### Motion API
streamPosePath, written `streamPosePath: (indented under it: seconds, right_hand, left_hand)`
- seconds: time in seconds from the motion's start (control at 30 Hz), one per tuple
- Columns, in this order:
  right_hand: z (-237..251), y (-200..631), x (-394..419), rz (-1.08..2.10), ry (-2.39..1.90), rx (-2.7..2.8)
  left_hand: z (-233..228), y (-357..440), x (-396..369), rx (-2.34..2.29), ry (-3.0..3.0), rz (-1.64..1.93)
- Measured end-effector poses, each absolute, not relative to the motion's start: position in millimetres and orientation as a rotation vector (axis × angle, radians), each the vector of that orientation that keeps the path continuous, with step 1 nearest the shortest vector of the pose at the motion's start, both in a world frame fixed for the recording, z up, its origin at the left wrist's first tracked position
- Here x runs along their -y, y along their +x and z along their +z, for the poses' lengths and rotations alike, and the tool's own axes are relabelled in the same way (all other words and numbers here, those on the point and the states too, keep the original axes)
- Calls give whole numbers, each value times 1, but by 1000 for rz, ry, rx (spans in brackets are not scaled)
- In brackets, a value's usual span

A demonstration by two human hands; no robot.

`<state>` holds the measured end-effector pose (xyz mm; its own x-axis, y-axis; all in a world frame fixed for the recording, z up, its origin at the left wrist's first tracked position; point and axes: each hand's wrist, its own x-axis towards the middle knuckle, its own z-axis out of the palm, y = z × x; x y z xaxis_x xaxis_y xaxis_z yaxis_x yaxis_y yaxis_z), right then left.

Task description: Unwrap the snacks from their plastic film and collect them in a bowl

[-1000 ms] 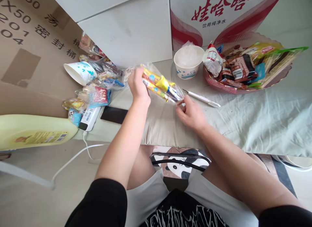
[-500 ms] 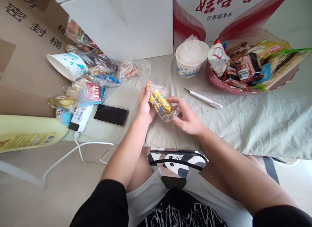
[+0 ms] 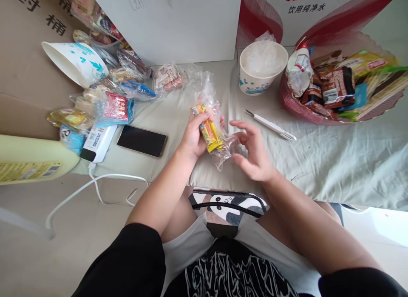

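My left hand (image 3: 195, 134) is closed around a clear plastic bag of yellow snack packets (image 3: 210, 131), thumb on top. The bag's loose, crinkled ends stick out above and below the packets. My right hand (image 3: 253, 152) is just to the right with its fingers curved and apart, near the bag's lower end; whether a fingertip touches the plastic I cannot tell. A white pen-like craft knife (image 3: 270, 124) lies on the cloth beyond my right hand. Left of my left hand rests a black phone (image 3: 142, 141).
A paper cup holding crumpled clear plastic (image 3: 262, 69) stands at the back, beside a pink bowl of wrapped snacks (image 3: 291, 103). On the left are a tipped paper cup (image 3: 78, 63), several snack packets (image 3: 116, 107) and a white power strip (image 3: 99, 141) with a cable. Boxes (image 3: 191, 24) line the back.
My right hand has come off the bag and its fingers have spread. The bag has turned more upright in my left hand, its upper plastic end now extended. The view has shifted slightly.
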<state>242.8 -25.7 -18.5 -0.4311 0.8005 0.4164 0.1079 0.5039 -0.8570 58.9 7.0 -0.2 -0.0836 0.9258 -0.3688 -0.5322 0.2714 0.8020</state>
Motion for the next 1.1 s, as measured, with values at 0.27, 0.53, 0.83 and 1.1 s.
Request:
streamPosePath:
  seconds: [0.27, 0.53, 0.83, 1.1]
  right_hand:
    - [-21, 250, 21, 922, -766, 2078]
    - [-26, 244, 20, 900, -676, 2048]
    - [-16, 247, 24, 688, -941, 2104]
    - [-2, 243, 32, 795, -908, 2016]
  left_hand:
    - [1, 61, -6, -1002, 449, 1188]
    - [1, 76, -2, -909, 328, 1102]
    - [-2, 82, -1, -1014, 609, 1273]
    - [-2, 64, -7, -1112, 747, 1320]
